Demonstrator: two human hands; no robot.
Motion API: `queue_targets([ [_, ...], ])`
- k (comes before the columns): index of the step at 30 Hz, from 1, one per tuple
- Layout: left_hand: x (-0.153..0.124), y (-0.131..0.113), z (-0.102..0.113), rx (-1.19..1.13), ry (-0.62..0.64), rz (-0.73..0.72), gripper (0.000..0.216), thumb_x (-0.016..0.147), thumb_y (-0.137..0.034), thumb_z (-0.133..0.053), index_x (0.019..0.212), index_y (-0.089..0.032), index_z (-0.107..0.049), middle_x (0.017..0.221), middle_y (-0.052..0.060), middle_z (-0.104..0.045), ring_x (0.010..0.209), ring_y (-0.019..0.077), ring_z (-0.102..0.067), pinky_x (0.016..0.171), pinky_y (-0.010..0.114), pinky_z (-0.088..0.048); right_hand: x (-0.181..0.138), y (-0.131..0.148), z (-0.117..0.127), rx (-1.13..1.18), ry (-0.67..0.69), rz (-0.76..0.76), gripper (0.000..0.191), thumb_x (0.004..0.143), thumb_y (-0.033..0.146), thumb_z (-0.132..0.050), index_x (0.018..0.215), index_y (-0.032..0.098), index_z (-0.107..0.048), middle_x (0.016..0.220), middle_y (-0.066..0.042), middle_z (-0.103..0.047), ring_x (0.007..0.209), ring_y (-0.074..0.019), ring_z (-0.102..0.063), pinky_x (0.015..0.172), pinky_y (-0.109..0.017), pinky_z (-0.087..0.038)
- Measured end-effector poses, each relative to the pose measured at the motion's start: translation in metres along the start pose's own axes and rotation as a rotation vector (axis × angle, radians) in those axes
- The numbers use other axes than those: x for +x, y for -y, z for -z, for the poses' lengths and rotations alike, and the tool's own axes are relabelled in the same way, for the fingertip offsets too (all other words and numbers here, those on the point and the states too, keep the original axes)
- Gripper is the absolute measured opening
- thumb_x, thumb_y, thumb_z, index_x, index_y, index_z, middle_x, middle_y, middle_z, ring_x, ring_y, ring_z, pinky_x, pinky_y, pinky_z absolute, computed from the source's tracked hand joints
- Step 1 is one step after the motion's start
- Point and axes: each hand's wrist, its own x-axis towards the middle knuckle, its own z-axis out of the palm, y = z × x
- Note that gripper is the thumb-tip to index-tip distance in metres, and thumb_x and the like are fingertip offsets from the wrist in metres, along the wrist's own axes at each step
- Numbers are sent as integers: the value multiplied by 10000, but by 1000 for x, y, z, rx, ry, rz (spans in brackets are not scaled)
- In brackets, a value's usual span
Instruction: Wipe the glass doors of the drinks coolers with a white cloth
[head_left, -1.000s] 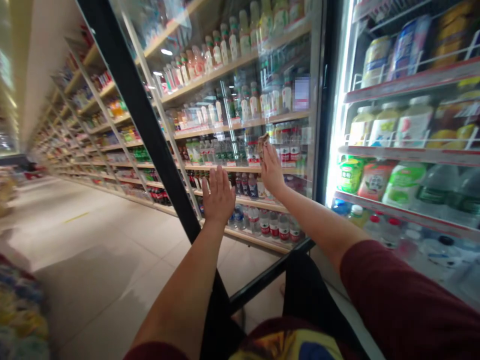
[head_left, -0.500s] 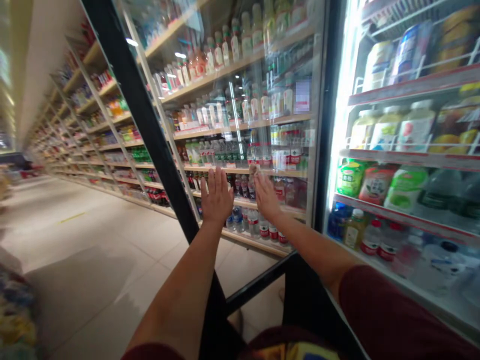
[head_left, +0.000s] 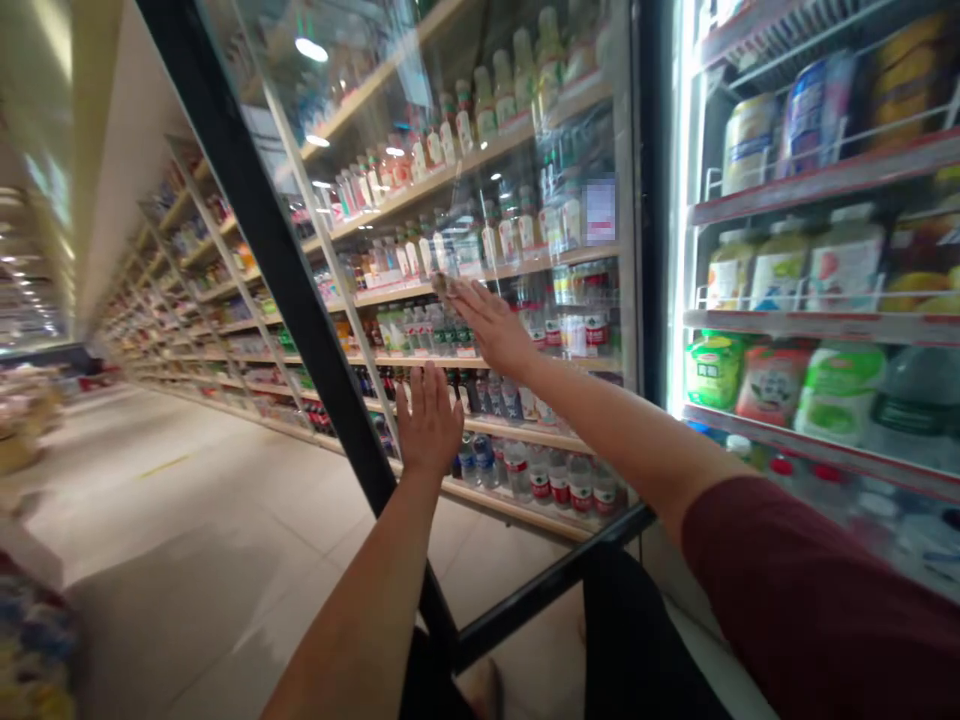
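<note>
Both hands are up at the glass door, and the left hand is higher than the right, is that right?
Not quite: the head view shows the right hand higher than the left hand. Both are up at the glass door.

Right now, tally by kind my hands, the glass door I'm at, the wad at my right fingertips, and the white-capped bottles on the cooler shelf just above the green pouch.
Hands: 2, left hand and right hand
Glass door: 1
Brownish wad, too blurred to identify: 1
White-capped bottles: 3
Total: 7
</note>
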Motion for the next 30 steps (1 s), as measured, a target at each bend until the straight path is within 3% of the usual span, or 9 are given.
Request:
queue_targets([
  [6, -1, 0, 0, 14, -24, -15, 660, 977, -284, -452, 1563, -81, -228, 1587, 191, -254, 1512, 303, -119, 1252, 571, -111, 87, 2, 5, 24, -233, -289, 648, 916, 69, -253, 1557, 169, -261, 1635, -65, -283, 1556, -249, -67, 1263, -556, -156],
  [10, -2, 0, -1, 21, -13, 2, 663, 978, -286, -456, 1567, -93, -220, 1592, 184, -247, 1515, 296, -104, 1254, 569, -96, 105, 31, -2, -30, -56, 52, 620, 925, 50, -270, 1507, 242, -369, 1617, 25, -330, 1545, -188, -147, 1271, -453, -166],
  [13, -2, -1, 0, 24, -4, 13, 656, 983, -293, -449, 1566, -90, -227, 1589, 188, -252, 1514, 298, -117, 1253, 569, -99, 108, 16, -8, -26, -57, 146, 595, 953, 78, -269, 1501, 284, -374, 1610, 51, -336, 1540, -168, -163, 1265, -448, -167],
  [16, -1, -3, 2, 2, 16, 29, 655, 983, -298, -446, 1564, -85, -233, 1591, 190, -249, 1513, 304, -132, 1253, 570, -89, 103, -47, -8, 4, -301, -161, 555, 980, 141, -244, 1525, 189, -338, 1616, -49, -307, 1545, -242, -145, 1249, -529, -173],
  [19, -1, -5, 4, -16, 40, 40, 654, 981, -302, -443, 1562, -83, -238, 1599, 181, -238, 1517, 306, -114, 1256, 569, -75, 90, -109, -3, 41, -463, -506, 524, 1003, 195, -192, 1461, 100, -429, 1548, -139, -369, 1527, -314, -206, 1223, -630, -157],
  [22, -1, -7, 6, -32, 65, 59, 653, 984, -305, -433, 1562, -75, -235, 1603, 179, -234, 1521, 306, -94, 1256, 572, -64, 73, -115, 1, 35, -423, -614, 540, 1008, 199, -147, 1443, 56, -433, 1538, -178, -355, 1521, -328, -225, 1218, -661, -125],
  [24, 0, -8, 6, -39, 72, 68, 653, 986, -310, -423, 1563, -74, -229, 1611, 175, -215, 1524, 303, -86, 1256, 569, -55, 61, -90, 3, 28, -332, -521, 527, 999, 181, -214, 1484, 36, -365, 1588, -182, -288, 1536, -310, -175, 1242, -607, -139],
  [28, 1, -10, 7, -55, 83, 66, 649, 985, -314, -416, 1559, -68, -240, 1621, 170, -194, 1528, 301, -74, 1255, 563, -30, 35, -37, 11, 69, -60, -23, 533, 976, 142, -332, 1502, 203, -388, 1611, -31, -329, 1545, -213, -157, 1266, -497, -190],
  [30, 0, -10, 9, -64, 98, 69, 642, 986, -318, -410, 1554, -63, -255, 1621, 174, -203, 1530, 298, -79, 1255, 556, -18, 20, -35, 18, 84, -42, -17, 505, 989, 144, -308, 1477, 203, -423, 1583, -33, -385, 1537, -197, -190, 1260, -503, -197],
])
